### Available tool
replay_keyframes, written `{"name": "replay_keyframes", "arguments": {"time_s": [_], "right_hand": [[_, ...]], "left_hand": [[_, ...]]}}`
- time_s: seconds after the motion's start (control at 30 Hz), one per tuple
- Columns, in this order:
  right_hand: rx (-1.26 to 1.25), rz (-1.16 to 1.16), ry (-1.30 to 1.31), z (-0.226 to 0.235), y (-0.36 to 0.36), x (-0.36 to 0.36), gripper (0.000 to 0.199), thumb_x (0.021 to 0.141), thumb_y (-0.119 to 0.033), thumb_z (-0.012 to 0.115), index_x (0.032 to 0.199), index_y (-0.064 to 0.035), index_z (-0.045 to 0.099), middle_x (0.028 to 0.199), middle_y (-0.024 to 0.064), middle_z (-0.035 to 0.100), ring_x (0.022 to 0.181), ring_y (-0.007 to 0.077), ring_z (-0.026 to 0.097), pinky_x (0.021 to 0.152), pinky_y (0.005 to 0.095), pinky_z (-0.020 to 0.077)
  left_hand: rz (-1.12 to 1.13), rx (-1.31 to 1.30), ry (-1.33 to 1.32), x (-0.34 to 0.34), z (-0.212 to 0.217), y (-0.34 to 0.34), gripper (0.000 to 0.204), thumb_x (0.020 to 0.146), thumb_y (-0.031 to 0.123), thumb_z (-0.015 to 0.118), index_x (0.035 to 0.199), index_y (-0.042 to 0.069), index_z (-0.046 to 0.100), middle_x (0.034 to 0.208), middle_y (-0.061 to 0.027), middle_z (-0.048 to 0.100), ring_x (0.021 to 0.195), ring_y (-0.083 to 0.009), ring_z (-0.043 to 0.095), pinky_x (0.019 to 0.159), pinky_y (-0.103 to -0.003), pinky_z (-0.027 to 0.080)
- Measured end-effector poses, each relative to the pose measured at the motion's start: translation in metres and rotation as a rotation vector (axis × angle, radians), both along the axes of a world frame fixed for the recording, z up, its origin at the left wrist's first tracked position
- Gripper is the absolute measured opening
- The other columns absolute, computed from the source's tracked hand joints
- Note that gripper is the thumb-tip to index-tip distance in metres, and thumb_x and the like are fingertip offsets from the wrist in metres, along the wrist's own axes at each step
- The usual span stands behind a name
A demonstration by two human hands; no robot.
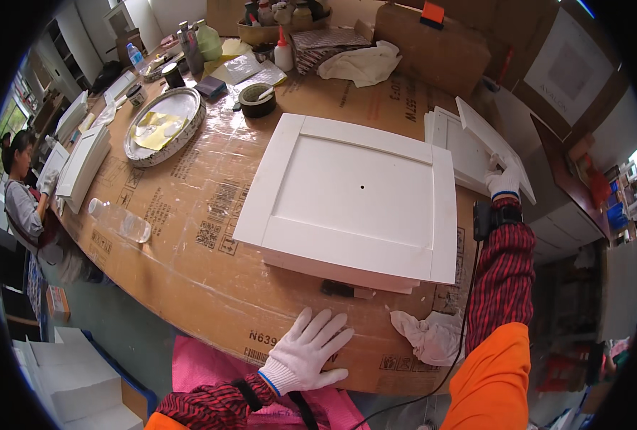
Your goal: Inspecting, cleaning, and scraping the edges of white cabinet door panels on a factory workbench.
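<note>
In a white knit glove, my left hand (306, 356) rests with its fingers spread on the cardboard-covered table (182, 265) near the front edge. My right hand (503, 179), also gloved, reaches out to the far right and grips a white panel (491, 132), which is tilted above other white framed panels (451, 140). Between my hands, a large white framed panel (354, 190) with a small dark hole lies flat on top of a stack. The fingertips of my right hand are partly hidden against the panel.
A crumpled white cloth (429, 337) and a dark-handled tool (338, 288) lie by the stack. A clear bottle (121, 221), a round lid (133, 147) and a tape roll (257, 100) sit leftward. A co-worker (28, 193) handles panels at far left. A black cable (461, 322) hangs along my right arm.
</note>
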State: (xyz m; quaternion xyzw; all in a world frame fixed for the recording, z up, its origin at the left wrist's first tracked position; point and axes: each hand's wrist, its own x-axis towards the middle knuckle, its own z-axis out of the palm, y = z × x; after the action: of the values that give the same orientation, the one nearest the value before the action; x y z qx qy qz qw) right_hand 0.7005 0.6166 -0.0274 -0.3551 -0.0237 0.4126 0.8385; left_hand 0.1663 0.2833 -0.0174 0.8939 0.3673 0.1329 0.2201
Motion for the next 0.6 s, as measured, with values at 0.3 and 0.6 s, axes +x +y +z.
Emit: {"name": "replay_keyframes", "arguments": {"time_s": [0.3,0.6], "right_hand": [[-0.038,0.089,-0.092,0.007,0.001,-0.033,0.028,0.099,-0.009,0.065,0.126,-0.0008,0.062,0.123,0.0179,0.065,0.103,0.0305,0.07,0.075,0.0345,0.0711],[-0.567,0.813,-0.701,0.081,-0.082,-0.103,0.077,0.11,-0.062,0.041,0.131,0.0097,0.059,0.114,0.0228,0.075,0.089,0.0233,0.075,0.069,0.0315,0.064]], "left_hand": [[0.008,0.009,-0.026,-0.001,-0.002,-0.003,0.077,0.086,0.057,0.075,0.146,0.01,0.061,0.155,-0.0165,0.053,0.143,-0.0388,0.048,0.122,-0.06,0.034],[0.026,0.025,-0.039,-0.005,-0.006,-0.008,0.077,0.086,0.055,0.076,0.146,0.009,0.06,0.155,-0.0169,0.053,0.146,-0.0392,0.046,0.125,-0.06,0.031]]}}
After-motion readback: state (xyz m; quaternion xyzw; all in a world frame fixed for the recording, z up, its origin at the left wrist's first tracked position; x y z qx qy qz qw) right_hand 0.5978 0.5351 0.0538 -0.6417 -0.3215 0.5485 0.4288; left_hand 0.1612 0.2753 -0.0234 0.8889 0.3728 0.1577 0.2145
